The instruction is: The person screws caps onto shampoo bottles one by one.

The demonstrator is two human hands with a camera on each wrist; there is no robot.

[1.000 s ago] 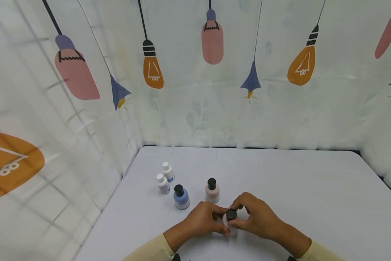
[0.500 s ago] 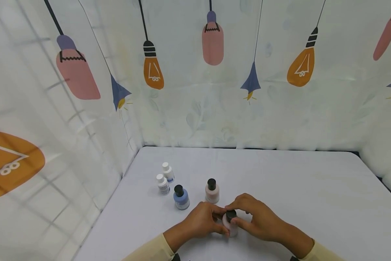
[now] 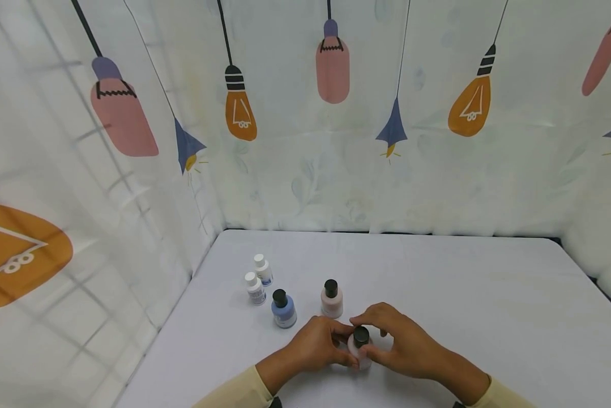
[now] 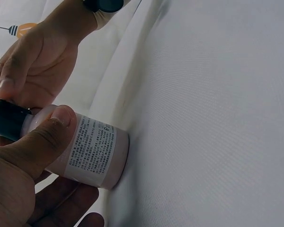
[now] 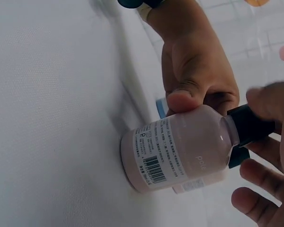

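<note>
A pale pink bottle [image 3: 359, 354] with a black cap [image 3: 361, 335] stands upright on the table near its front edge. My left hand [image 3: 317, 344] grips the bottle's body from the left, the thumb pressing above the printed label [image 4: 92, 150]. From the other side my right hand [image 3: 409, 347] holds the cap between thumb and fingers; the right wrist view shows the thumb lying on the cap [image 5: 250, 124]. The cap is seated on the bottle's neck. Another pink bottle [image 3: 332, 303] with a black cap stands just behind my hands.
Left of the hands stands a blue bottle [image 3: 283, 313] with a black cap. Two small white bottles, one nearer [image 3: 255, 290] and one farther back [image 3: 263, 271], are beyond it. White printed curtains [image 3: 305, 170] hang behind the white table [image 3: 463, 283] and at its left.
My right hand's index finger and thumb have shifted left around the cap, most of it in the first half second. The left hand and the bottle stay in place.
</note>
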